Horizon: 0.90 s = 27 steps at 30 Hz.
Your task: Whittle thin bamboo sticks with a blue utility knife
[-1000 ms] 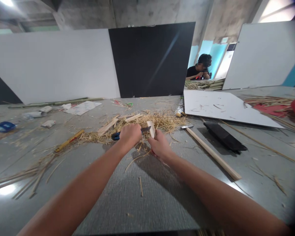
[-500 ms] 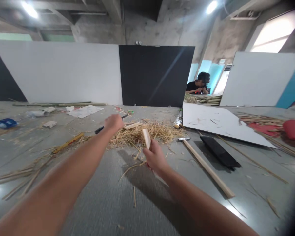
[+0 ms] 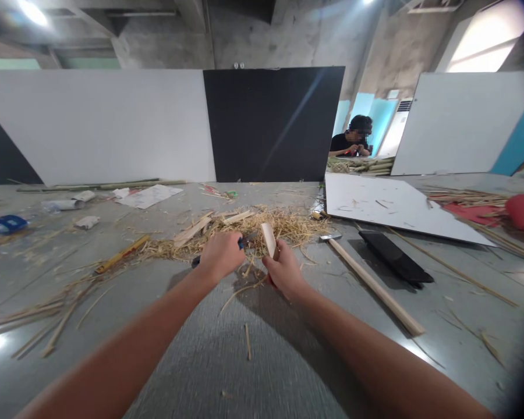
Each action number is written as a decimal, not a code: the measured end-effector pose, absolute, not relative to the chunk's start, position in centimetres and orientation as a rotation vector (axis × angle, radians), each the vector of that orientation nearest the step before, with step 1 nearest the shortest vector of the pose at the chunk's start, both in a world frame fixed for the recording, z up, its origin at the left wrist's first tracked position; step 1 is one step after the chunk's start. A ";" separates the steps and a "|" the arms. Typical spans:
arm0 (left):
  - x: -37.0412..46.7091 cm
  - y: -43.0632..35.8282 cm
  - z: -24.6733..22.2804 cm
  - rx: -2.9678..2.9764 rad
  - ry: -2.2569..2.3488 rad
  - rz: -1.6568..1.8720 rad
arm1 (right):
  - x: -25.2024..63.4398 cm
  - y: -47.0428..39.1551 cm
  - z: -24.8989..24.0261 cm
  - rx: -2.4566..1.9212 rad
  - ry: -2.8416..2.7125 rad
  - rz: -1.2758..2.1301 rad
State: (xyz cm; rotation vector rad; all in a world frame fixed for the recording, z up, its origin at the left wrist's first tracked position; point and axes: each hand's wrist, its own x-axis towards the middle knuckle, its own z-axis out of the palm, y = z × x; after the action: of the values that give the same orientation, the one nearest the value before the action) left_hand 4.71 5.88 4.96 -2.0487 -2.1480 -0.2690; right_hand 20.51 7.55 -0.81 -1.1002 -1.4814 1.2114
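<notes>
My left hand [image 3: 222,255] is closed around a dark blue-handled knife [image 3: 241,242]; its short grey blade end points right, toward the wood strip, and its dark butt end shows at the left of the fist. In my right hand [image 3: 284,269] a flat, pale wood strip [image 3: 268,238] is gripped near its lower end, tilted upward. The blade and the strip appear apart. Both hands are in front of a pile of straw-like shavings [image 3: 292,226]. More flat wood pieces [image 3: 193,231] lie on the pile's left side.
A hammer [image 3: 371,282] and a black flat object [image 3: 395,256] lie at the right. A yellow tool [image 3: 122,255] and thin sticks are at the left. Black and white panels [image 3: 273,125] stand behind. A person [image 3: 353,137] sits beyond the gap at back right.
My left hand has come down, right and nearer with the knife, closer to the wood strip. The right hand still holds the strip. The camera view has tilted slightly downward.
</notes>
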 end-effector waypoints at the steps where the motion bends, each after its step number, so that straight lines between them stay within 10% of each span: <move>1: 5.2 5.7 4.9 -2.072 -2.127 -0.266 | 20.5 7.5 -0.8 -1.081 -1.474 1.247; 27: 6.3 6.9 6.5 -2.022 -2.136 -0.118 | 20.0 5.8 0.9 -0.960 -1.254 1.712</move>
State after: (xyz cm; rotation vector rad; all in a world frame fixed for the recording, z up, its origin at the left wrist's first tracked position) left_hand 6.31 6.87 6.54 -2.0224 -2.1364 -0.1177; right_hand 20.01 5.84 0.85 -0.9604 -1.2542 1.7120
